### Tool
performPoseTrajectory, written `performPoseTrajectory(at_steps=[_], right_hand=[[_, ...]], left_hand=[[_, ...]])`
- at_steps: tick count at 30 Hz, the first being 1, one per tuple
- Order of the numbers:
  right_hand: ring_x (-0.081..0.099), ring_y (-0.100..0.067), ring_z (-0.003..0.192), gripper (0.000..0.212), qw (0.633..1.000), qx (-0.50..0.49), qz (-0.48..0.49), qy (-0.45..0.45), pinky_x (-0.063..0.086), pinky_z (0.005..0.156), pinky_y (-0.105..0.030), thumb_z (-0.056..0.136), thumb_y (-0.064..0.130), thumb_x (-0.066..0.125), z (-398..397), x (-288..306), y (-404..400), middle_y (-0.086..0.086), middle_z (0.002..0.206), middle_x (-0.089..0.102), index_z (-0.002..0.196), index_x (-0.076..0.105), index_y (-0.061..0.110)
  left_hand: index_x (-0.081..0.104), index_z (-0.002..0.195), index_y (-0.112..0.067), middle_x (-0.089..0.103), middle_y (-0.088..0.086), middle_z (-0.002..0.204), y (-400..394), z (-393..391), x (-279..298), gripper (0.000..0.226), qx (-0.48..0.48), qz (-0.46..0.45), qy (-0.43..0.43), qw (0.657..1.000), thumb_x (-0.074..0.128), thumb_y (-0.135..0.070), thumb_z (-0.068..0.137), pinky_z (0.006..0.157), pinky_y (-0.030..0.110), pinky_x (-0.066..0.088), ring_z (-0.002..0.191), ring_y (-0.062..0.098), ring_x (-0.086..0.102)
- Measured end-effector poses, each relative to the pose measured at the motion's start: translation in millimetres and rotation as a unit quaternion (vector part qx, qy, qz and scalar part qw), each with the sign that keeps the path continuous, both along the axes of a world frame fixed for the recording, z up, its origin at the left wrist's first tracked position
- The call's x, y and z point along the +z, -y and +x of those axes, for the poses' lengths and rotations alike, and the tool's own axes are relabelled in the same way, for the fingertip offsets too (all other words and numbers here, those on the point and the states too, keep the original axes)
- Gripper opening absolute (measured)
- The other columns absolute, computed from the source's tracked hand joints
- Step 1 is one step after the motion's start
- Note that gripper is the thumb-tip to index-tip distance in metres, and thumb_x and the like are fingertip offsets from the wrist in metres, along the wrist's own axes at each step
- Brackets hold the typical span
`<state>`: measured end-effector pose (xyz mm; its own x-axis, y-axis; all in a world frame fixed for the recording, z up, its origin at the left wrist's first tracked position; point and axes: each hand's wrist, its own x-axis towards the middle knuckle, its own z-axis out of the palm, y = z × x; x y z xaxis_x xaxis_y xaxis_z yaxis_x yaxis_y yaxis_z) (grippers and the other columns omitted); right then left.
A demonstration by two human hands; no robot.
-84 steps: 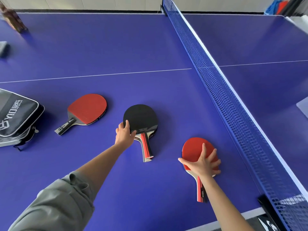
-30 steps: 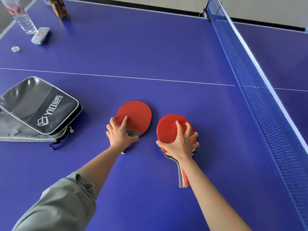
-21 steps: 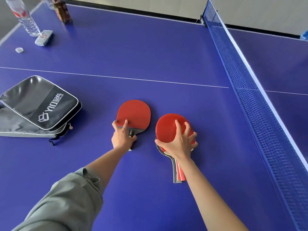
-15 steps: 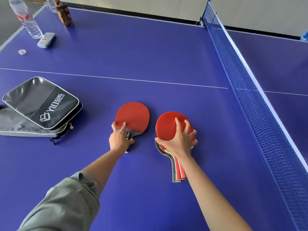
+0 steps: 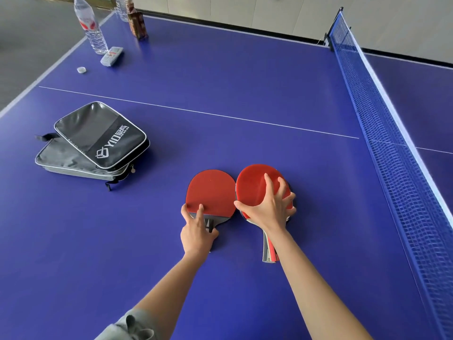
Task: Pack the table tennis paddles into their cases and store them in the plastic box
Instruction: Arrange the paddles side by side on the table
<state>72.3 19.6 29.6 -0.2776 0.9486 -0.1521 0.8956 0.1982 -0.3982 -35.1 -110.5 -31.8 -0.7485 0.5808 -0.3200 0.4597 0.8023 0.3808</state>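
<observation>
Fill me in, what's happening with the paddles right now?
A person is gathering paddles on the blue table. The left hand holds the handle of a single red paddle; the right hand presses on a stack of paddles beside it. The black paddle cases lie off to the left, nothing packed yet. No plastic box is in view.

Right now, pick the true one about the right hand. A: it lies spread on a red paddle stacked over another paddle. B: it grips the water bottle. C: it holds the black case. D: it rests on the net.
A: the right hand spreads its fingers over the red paddle, and more than one handle shows under the wrist.
</observation>
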Motion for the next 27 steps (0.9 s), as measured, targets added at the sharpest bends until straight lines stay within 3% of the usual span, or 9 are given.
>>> performPoseTrajectory(at_steps=[2, 4, 6, 8, 11, 16, 20, 23, 27], right_hand=[[0.015, -0.044, 0.135, 0.114, 1.000, 0.005, -0.003, 0.003, 0.025, 0.101, -0.063, 0.049, 0.075, 0.069, -0.5, -0.8, 4.1, 0.001, 0.155, 0.007, 0.143, 0.015, 0.040], [0.014, -0.045, 0.136, 0.114, 1.000, 0.007, -0.007, 0.001, 0.023, 0.102, -0.064, 0.049, 0.075, 0.069, -2.6, -1.8, 8.0, 0.001, 0.155, 0.006, 0.143, 0.015, 0.040], [0.011, -0.047, 0.137, 0.114, 1.000, 0.003, -0.021, -0.005, 0.021, 0.103, -0.065, 0.049, 0.075, 0.069, -9.8, -1.7, 13.2, 0.001, 0.156, 0.005, 0.143, 0.015, 0.040], [0.007, -0.050, 0.137, 0.114, 0.999, 0.006, -0.029, -0.012, 0.018, 0.103, -0.066, 0.050, 0.075, 0.069, -23.3, -2.2, 20.1, 0.001, 0.156, 0.004, 0.143, 0.015, 0.040], [0.003, -0.052, 0.138, 0.113, 0.999, 0.016, -0.039, -0.032, 0.015, 0.104, -0.067, 0.050, 0.075, 0.068, -54.1, -5.1, 34.3, 0.000, 0.157, 0.003, 0.144, 0.016, 0.039], [0.002, -0.052, 0.138, 0.113, 0.997, 0.004, -0.075, -0.034, 0.013, 0.104, -0.068, 0.050, 0.076, 0.067, -113.4, -15.2, 47.8, -0.003, 0.157, 0.004, 0.143, 0.018, 0.037], [0.003, -0.054, 0.137, 0.114, 0.995, -0.039, -0.093, -0.014, 0.013, 0.105, -0.068, 0.050, 0.076, 0.067, -134.7, -29.0, 46.5, -0.005, 0.158, 0.003, 0.144, 0.018, 0.035], [0.004, -0.055, 0.136, 0.115, 0.994, -0.058, -0.087, 0.009, 0.015, 0.102, -0.067, 0.049, 0.078, 0.065, -139.1, -39.0, 52.1, -0.005, 0.158, -0.002, 0.144, 0.018, 0.035], [0.001, -0.053, 0.136, 0.112, 0.993, -0.069, -0.084, 0.037, 0.017, 0.101, -0.064, 0.054, 0.081, 0.058, -140.7, -50.4, 65.2, -0.006, 0.158, -0.010, 0.146, 0.015, 0.034]], left_hand=[[0.032, 0.139, -0.028, 0.015, 0.008, 0.148, 2.6, 1.4, 0.1, 0.076, -0.008, -0.012, -0.027, 1.000, 0.068, -0.042, 0.074, 0.062, 0.029, 0.044, 0.079, 0.025, 0.053], [0.039, 0.135, -0.026, 0.027, 0.010, 0.142, 3.7, -5.6, -1.9, 0.073, -0.027, 0.008, -0.060, 0.998, 0.067, -0.049, 0.072, 0.082, 0.032, 0.044, 0.108, 0.027, 0.043], [0.049, 0.129, -0.022, 0.035, 0.011, 0.136, 4.2, -17.8, -4.0, 0.065, -0.024, 0.070, -0.041, 0.996, 0.069, -0.046, 0.073, 0.094, 0.036, 0.040, 0.117, 0.030, 0.035], [0.051, 0.130, -0.019, 0.036, 0.008, 0.139, 2.9, -32.0, -6.0, 0.055, 0.011, 0.144, 0.028, 0.989, 0.068, -0.034, 0.080, 0.094, 0.036, 0.041, 0.121, 0.030, 0.033], [0.057, 0.127, -0.012, 0.042, 0.009, 0.137, -1.8, -51.1, -8.1, 0.035, 0.064, 0.248, 0.120, 0.959, 0.053, -0.014, 0.092, 0.096, 0.034, 0.040, 0.122, 0.031, 0.041], [0.061, 0.120, -0.014, 0.053, 0.003, 0.129, -8.4, -72.9, 2.2, 0.031, 0.174, 0.309, 0.245, 0.902, 0.042, -0.019, 0.097, 0.102, 0.032, 0.040, 0.119, 0.017, 0.050], [0.059, 0.126, -0.013, 0.058, 0.004, 0.128, -14.7, -79.2, 2.2, 0.034, 0.209, 0.330, 0.287, 0.875, 0.038, -0.018, 0.098, 0.104, 0.038, 0.044, 0.118, 0.018, 0.054], [0.060, 0.124, -0.011, 0.062, 0.005, 0.123, -16.6, -81.2, -1.8, 0.035, 0.248, 0.347, 0.297, 0.854, 0.036, -0.016, 0.099, 0.095, 0.031, 0.047, 0.112, 0.018, 0.057], [0.062, 0.118, -0.013, 0.063, 0.003, 0.118, -16.8, -80.8, -6.9, 0.034, 0.248, 0.346, 0.281, 0.860, 0.034, -0.016, 0.099, 0.082, 0.023, 0.046, 0.102, 0.015, 0.058]])
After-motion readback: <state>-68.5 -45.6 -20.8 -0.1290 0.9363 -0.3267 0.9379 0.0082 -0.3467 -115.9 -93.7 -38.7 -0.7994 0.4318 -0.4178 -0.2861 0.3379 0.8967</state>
